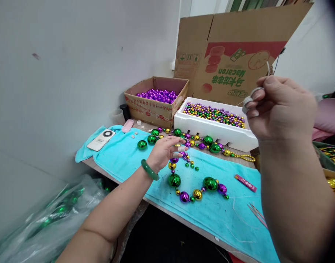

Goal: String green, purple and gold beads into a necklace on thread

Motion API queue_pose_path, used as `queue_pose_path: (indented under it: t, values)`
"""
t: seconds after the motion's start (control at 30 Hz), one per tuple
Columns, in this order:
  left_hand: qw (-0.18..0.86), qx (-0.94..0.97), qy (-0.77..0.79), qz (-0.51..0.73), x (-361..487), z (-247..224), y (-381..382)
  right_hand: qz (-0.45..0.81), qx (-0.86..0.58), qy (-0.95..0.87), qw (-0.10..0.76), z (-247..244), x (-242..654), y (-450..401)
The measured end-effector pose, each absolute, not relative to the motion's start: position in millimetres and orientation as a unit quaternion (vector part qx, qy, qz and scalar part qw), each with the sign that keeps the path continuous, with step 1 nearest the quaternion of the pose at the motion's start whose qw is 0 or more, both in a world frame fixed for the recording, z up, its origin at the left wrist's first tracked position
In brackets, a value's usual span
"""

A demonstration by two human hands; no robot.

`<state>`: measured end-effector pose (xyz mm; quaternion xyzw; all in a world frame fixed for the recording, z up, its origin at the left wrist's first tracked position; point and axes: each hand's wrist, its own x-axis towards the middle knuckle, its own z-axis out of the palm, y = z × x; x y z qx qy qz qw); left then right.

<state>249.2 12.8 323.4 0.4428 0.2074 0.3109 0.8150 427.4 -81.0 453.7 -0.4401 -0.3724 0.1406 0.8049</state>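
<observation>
My left hand (167,151), with a green bangle at the wrist, is over the turquoise towel (129,160), fingers closed on a thin string near the bead strand. Raised at the right, my right hand (279,106) pinches a thin white string (268,67); its fingers are partly wrapped in white tape. A strand of large green, purple and gold beads (184,197) curves on the towel below my left hand. Behind it lies another beaded strand (208,140). Small loose green beads (191,166) lie beside my left fingers.
A cardboard box of purple beads (148,109) and a white foam box of mixed beads (211,126) stand behind the towel. On the towel are a phone (101,140), a pink case (128,126), a red packet (245,183) and scissors (257,214).
</observation>
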Motion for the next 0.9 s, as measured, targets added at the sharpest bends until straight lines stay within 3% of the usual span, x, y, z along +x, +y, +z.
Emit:
queue_pose_path:
  t: [0.27,0.47,0.6,0.9]
  values:
    - [0.694,0.539,0.276,0.390,243,330,27,0.165,-0.445,-0.359,0.803,434,430,-83]
    - [0.621,0.650,0.325,0.295,239,321,33,0.147,-0.421,-0.351,0.823,443,434,-78]
    - [0.596,0.659,0.322,0.327,242,309,35,0.123,-0.422,-0.344,0.830,460,432,-72]
    - [0.689,0.574,0.277,0.345,239,314,41,0.114,-0.410,-0.354,0.833,437,453,-88]
